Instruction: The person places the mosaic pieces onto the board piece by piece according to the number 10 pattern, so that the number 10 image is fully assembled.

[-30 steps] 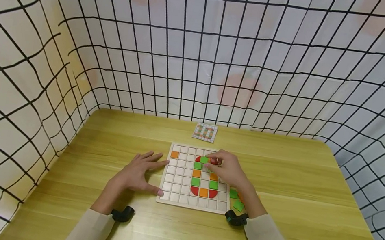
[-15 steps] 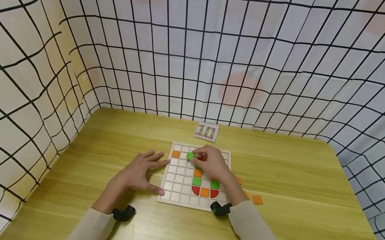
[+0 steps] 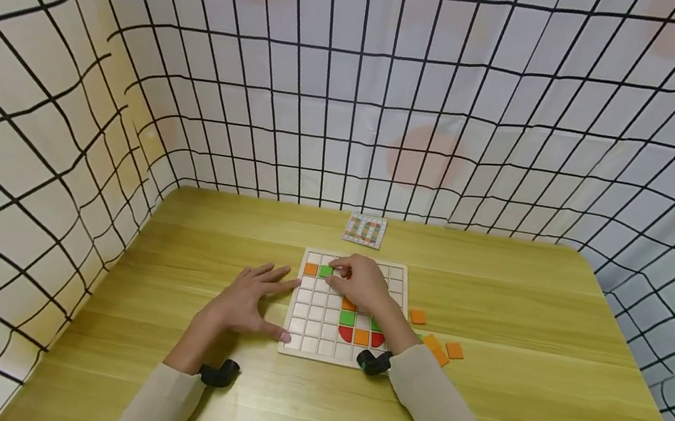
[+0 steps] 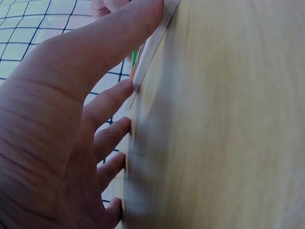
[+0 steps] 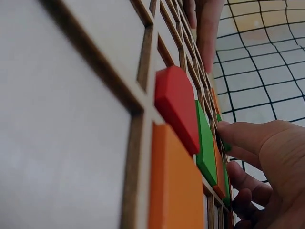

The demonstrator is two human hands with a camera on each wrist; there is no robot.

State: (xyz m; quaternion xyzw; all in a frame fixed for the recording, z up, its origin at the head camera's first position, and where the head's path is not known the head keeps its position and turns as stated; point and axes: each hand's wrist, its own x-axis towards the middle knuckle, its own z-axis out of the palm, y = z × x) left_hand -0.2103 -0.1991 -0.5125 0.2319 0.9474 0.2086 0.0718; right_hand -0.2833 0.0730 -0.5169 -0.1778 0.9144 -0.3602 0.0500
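My right hand [image 3: 361, 282] is over the upper part of a white gridded board [image 3: 302, 346]. Its thumb and forefinger pinch a green square tile [image 3: 325, 271], which lies in the top area beside an orange tile [image 3: 310, 269]. In the right wrist view, the fingertips meet at that tile's edge. My left hand [image 3: 247, 302] is spread on the table, thumb and forefinger touching the board's left edge. Below the right hand, a red rounded tile [image 5: 176, 105], an orange tile [image 5: 174, 186] and a green tile [image 5: 205, 143] sit in cells; other tiles are partly hidden by the hand.
Loose orange tiles [image 3: 454, 350] and some green lie on the table right of the board, partly behind the right forearm. A small pattern card [image 3: 364, 230] lies beyond the board. White curtains with a black grid [image 3: 340, 96] surround the table.
My right hand has moved left across the board, carrying the green tile from above the coloured ring of tiles to beside the orange tile. The left hand has stayed put.
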